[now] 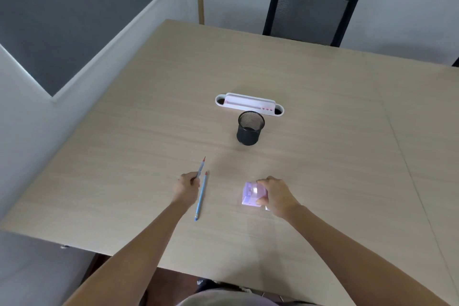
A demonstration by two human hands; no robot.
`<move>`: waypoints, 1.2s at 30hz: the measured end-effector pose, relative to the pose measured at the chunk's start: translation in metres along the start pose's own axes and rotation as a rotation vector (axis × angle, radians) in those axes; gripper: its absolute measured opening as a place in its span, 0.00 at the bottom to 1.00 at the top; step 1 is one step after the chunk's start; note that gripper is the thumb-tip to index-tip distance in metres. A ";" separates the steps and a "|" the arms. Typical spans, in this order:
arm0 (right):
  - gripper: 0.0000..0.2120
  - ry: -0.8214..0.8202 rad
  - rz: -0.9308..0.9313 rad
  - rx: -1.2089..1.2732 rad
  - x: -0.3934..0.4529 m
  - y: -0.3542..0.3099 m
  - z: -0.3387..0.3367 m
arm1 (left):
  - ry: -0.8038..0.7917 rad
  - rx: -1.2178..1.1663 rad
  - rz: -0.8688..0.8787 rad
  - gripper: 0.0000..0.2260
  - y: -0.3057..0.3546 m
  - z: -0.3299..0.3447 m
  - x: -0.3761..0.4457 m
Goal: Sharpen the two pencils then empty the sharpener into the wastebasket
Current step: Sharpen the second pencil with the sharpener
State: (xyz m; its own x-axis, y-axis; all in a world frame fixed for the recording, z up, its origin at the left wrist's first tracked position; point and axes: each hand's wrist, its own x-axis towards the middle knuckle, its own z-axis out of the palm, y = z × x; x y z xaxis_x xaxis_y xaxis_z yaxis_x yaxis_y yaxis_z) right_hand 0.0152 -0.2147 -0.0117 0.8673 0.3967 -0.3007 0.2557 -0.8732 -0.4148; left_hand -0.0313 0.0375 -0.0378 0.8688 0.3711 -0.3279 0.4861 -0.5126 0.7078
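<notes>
A pale wood-grain table [310, 77] fills the room's middle, with grey-white walls, a dark window panel [62, 15] at left and a black mesh chair [310, 12] beyond the far edge. A white tray [248, 103] lies mid-table, the black mesh wastebasket [250, 128] just before it. Nearer, the right hand [275, 196] grips the lilac sharpener [252, 194] on the table. The left hand [186, 187] pinches one pencil [201, 166]; a blue pencil [201, 196] lies just beside it.
</notes>
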 end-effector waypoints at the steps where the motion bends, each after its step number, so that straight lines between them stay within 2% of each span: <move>1: 0.13 0.003 -0.003 0.003 0.000 0.000 0.000 | 0.057 -0.044 -0.068 0.13 -0.003 -0.001 0.002; 4: 0.10 0.012 -0.006 -0.011 0.000 0.000 0.000 | 0.185 -0.099 -0.252 0.11 -0.011 -0.004 0.005; 8: 0.13 0.010 -0.001 0.000 0.000 -0.001 0.000 | 0.186 -0.089 -0.382 0.11 -0.018 -0.004 0.009; 13: 0.16 -0.006 0.008 0.010 0.000 -0.002 -0.002 | 0.189 -0.104 -0.403 0.08 -0.020 0.002 0.011; 18: 0.14 -0.003 0.007 0.016 -0.001 -0.002 -0.003 | 0.185 -0.079 -0.381 0.08 -0.024 0.006 0.014; 20: 0.14 0.001 0.003 0.013 -0.001 -0.002 -0.003 | 0.206 -0.040 -0.331 0.08 -0.025 0.007 0.014; 23: 0.13 0.003 0.003 0.028 -0.003 -0.002 -0.002 | 0.229 0.128 -0.084 0.11 -0.020 0.017 0.008; 25: 0.13 0.001 0.002 0.036 -0.003 -0.001 -0.003 | 0.131 0.272 -0.003 0.16 -0.014 0.030 0.001; 27: 0.12 -0.001 0.001 0.027 -0.004 -0.002 -0.004 | 0.028 0.457 -0.026 0.19 -0.011 0.042 -0.005; 30: 0.11 -0.009 0.006 0.013 -0.004 -0.004 -0.004 | -0.009 0.646 -0.079 0.12 -0.010 0.052 -0.014; 32: 0.11 -0.011 0.008 0.008 -0.005 -0.004 -0.005 | -0.001 0.712 -0.044 0.10 -0.010 0.057 -0.019; 36: 0.11 -0.017 0.012 -0.014 -0.005 -0.004 -0.004 | -0.041 0.652 0.100 0.07 -0.013 0.059 -0.032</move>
State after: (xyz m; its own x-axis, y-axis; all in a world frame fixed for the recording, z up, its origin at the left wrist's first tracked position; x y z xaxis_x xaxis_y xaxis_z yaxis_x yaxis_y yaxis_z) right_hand 0.0115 -0.2141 -0.0048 0.8631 0.3911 -0.3197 0.2517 -0.8817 -0.3991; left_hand -0.0598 -0.0139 -0.0731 0.9095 0.2739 -0.3128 0.3491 -0.9117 0.2166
